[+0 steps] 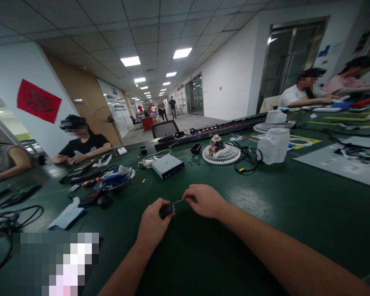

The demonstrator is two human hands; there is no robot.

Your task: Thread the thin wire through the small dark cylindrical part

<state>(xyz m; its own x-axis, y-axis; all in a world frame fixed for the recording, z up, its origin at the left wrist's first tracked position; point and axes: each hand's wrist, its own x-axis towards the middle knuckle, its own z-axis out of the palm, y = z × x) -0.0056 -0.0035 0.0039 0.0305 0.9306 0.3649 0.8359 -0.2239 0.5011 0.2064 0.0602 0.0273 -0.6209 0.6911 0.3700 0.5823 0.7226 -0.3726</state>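
My left hand is wrapped round the thick dark handle of what looks like a screwdriver, held low over the green table. From that handle a thin metal shaft points right, and its far end is pinched between the fingertips of my right hand. The tip itself is hidden by those fingers. Just beyond my hands lies a silver optical disc drive with a black front. Behind and to the right, a round white fan grille carries an exposed motor.
White plastic housings and black cables stand at the right, near a grey board. Tools and a blue cloth bundle clutter the left, with a pale blue cloth. Co-workers sit across the table at both sides.
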